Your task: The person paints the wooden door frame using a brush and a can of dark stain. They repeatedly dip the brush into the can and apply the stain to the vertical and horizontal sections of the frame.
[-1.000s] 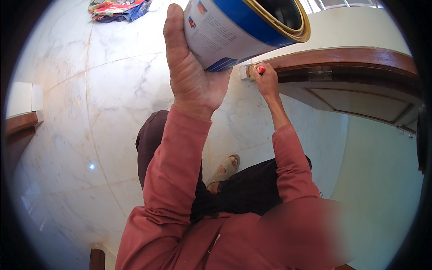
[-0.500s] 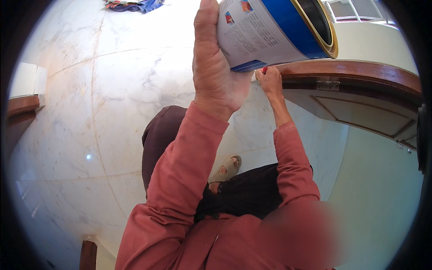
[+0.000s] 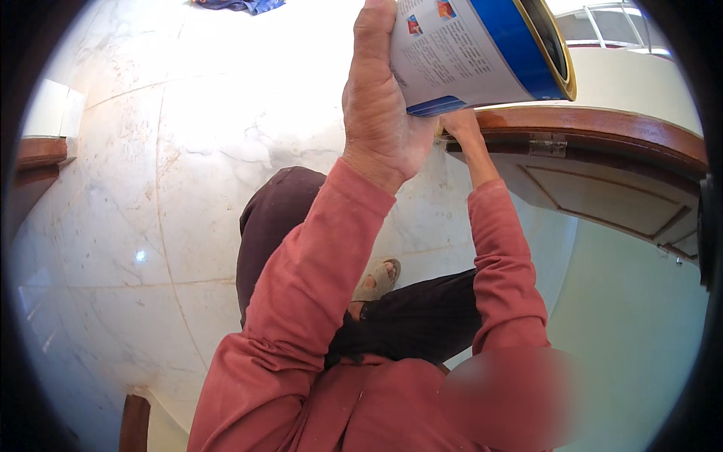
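My left hand (image 3: pixel 376 128) is wrapped round a paint can (image 3: pixel 463 53), white and blue with a gold rim, tilted with its mouth toward the right. Behind and below the can, my right hand (image 3: pixel 463 124) is at the left end of a varnished brown wooden edge (image 3: pixel 591 120). Its fingers are mostly hidden by the can, and I cannot see what is in them. A metal hinge (image 3: pixel 547 145) sits on that edge, to the right of my right hand, above a pale panel (image 3: pixel 602 188) with dark trim.
Marble floor tiles (image 3: pixel 113 226) surround me. A bundle of coloured cloth (image 3: pixel 241 4) lies at the top. Another wooden edge (image 3: pixel 41 151) with a white block is at far left, a white railing (image 3: pixel 610 26) at upper right. My bent legs and sandalled foot are below.
My left hand and the can have moved right across the view. My right hand has slipped further behind the can, and the red-handled object seen in it earlier is now hidden.
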The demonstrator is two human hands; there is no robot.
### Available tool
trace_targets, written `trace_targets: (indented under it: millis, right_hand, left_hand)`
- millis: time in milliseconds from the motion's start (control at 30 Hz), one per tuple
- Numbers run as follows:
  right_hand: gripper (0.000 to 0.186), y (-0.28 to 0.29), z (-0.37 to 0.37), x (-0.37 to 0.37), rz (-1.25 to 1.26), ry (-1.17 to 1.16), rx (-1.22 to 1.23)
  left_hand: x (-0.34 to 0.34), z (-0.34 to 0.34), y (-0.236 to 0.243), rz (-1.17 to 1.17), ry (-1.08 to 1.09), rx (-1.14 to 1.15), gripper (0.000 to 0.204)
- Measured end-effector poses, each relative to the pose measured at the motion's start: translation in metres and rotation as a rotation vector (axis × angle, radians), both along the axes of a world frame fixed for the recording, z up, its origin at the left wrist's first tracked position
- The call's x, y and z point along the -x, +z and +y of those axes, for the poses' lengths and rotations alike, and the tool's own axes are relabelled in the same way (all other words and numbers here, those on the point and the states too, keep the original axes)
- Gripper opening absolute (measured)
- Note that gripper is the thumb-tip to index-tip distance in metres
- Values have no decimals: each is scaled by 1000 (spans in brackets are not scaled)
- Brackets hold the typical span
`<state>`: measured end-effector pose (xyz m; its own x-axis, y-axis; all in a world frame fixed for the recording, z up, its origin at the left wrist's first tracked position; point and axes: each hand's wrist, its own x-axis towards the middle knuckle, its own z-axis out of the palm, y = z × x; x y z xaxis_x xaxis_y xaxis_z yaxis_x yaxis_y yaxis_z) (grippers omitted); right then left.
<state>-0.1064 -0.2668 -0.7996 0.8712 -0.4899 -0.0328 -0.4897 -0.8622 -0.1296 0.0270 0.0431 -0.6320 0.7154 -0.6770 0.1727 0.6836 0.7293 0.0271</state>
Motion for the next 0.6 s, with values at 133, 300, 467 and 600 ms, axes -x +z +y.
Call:
trace_targets:
  millis: [133, 300, 467, 600]
  right_hand:
    - [27, -7, 2, 8, -31, 64, 130]
    - [28, 3, 23, 4, 16, -6, 94]
    - [26, 15, 28, 9, 9, -62, 87]
    - [23, 59, 39, 10, 3, -125, 116]
  left_hand:
    - [0, -1, -4, -33, 5, 26, 65]
    - [1, 2, 1, 33, -9, -11, 65]
    - [3, 1, 0, 3, 6, -95, 66]
    - [9, 0, 7, 71, 72, -303, 68]
